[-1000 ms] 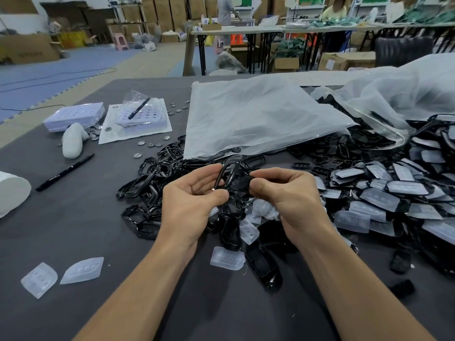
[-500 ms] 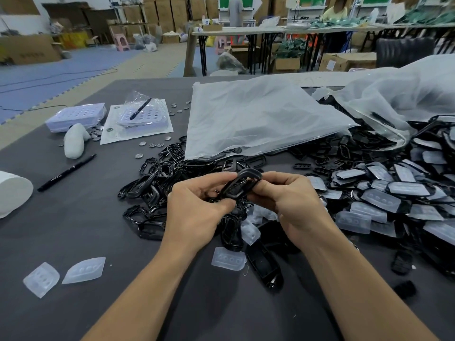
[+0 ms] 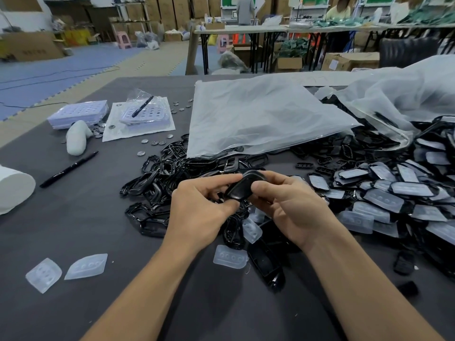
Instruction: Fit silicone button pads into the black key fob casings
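black casing (image 3: pixel 242 187) is being gripped over the worktop (image 3: pixel 73 230) by curled fingers (image 3: pixel 221 179) of left hand (image 3: pixel 197 212) and right hand (image 3: pixel 290 207), pad fit unclear; fitted pile (image 3: pixel 381 195) is lying to the right, while empty casings (image 3: pixel 157 175) and loose pads (image 3: pixel 230 259) are waiting.

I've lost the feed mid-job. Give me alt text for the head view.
The left hand and right hand grip one black casing between them over a dark table. Black frames are heaped behind the hands, pad-fitted casings piled at right, and two loose pads lie at lower left.
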`<state>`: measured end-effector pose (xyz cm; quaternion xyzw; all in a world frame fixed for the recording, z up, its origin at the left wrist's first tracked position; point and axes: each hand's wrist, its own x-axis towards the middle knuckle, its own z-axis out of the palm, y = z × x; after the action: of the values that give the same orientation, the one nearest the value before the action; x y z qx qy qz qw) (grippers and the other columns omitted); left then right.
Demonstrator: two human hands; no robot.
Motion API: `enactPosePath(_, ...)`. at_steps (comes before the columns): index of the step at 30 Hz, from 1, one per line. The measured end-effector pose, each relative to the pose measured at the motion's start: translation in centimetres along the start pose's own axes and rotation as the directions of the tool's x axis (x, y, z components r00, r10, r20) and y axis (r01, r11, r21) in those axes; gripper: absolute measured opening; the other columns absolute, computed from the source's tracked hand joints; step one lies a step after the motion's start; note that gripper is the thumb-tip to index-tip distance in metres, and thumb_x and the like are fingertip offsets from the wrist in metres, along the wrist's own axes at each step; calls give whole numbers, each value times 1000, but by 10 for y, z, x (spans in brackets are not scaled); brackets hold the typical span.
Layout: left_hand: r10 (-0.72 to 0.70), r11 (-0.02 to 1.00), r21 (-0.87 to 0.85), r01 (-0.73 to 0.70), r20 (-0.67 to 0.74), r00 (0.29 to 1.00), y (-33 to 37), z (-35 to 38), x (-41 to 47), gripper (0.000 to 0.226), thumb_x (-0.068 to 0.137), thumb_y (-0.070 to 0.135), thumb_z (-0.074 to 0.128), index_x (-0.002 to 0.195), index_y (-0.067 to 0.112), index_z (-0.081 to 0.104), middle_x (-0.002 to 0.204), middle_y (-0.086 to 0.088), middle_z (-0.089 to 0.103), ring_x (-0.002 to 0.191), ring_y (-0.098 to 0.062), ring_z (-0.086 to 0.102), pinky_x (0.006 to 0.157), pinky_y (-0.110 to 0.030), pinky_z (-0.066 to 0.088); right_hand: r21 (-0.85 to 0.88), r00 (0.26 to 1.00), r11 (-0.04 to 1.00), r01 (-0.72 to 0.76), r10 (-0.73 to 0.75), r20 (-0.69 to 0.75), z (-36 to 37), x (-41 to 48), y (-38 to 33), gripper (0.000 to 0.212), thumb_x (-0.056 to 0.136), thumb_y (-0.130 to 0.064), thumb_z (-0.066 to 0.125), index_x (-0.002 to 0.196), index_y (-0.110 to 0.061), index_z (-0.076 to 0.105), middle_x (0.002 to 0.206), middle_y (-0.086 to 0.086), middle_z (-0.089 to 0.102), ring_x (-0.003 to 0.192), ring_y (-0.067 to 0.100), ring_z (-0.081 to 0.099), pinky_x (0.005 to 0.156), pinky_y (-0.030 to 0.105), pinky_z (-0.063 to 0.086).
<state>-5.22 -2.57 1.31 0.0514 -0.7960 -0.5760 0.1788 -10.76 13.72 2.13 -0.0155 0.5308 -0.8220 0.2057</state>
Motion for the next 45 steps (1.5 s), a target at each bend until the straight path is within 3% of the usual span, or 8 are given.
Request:
enactPosePath(3,-68,978,-191,84,88,994,1,0,1,62,72,-16,79,119,24,76,96,4,82,78,-11,77,67,-21,57,14,997,999,43,-42,-67,3,-1,0,22,84,14,68,89,-7,73,82,9,77,72,16,74,68,22,61)
enactPosePath(6,-119,938,-312,153,127,985,4,0,0,49,75,-15,79,111,18,78,86,-10,80,65,-10,72,55,-12,49,5,988,996,88,-87,-128,2,1,1,23,81,14,71,87,-8,75,86,12,78,79,20,75,79,28,63)
enactPosePath(15,-187,869,-446,215,106,977,7,1,1,43,78,-20,70,83,20,85,83,-13,79,65,-18,72,61,-19,55,-87,995,992,89,-93,-43,7,-3,-1,36,82,15,69,66,-15,80,79,7,76,72,16,73,70,23,61)
enactPosePath(21,-225,860,-456,231,68,972,6,-1,1,41,78,-21,67,89,15,83,80,-12,79,63,-17,72,59,-18,54,-207,996,974,88,-91,-4,9,-9,-2,20,89,7,69,78,-7,79,81,17,76,68,21,73,66,26,62)
enactPosePath(33,-314,878,-368,305,38,949,1,2,2,5,81,4,82,83,9,83,78,-13,78,59,-10,66,49,-16,47,-35,1000,999,-8,8,2,8,-7,0,21,89,6,67,75,-6,78,79,18,74,67,19,72,63,24,59)
enactPosePath(36,-278,885,-365,289,83,957,1,2,2,7,84,4,79,88,8,83,82,-13,79,65,-11,69,57,-14,47,105,997,992,-70,66,34,4,-6,-3,18,90,3,64,78,-4,74,76,15,73,64,17,73,60,24,60)
enactPosePath(40,-206,910,-342,233,114,972,4,-1,3,7,81,7,80,86,10,84,80,-13,79,65,-12,69,60,-16,47,-38,994,998,43,-39,101,3,-7,-4,13,86,7,67,88,-3,75,74,13,71,63,16,67,62,24,57)
enactPosePath(45,-307,812,-458,362,193,932,8,-8,4,34,55,44,83,77,17,84,85,-11,80,60,-9,70,51,-16,51,33,987,990,138,-140,81,10,-9,-2,14,72,4,74,72,-10,79,72,13,73,64,18,71,66,25,59)
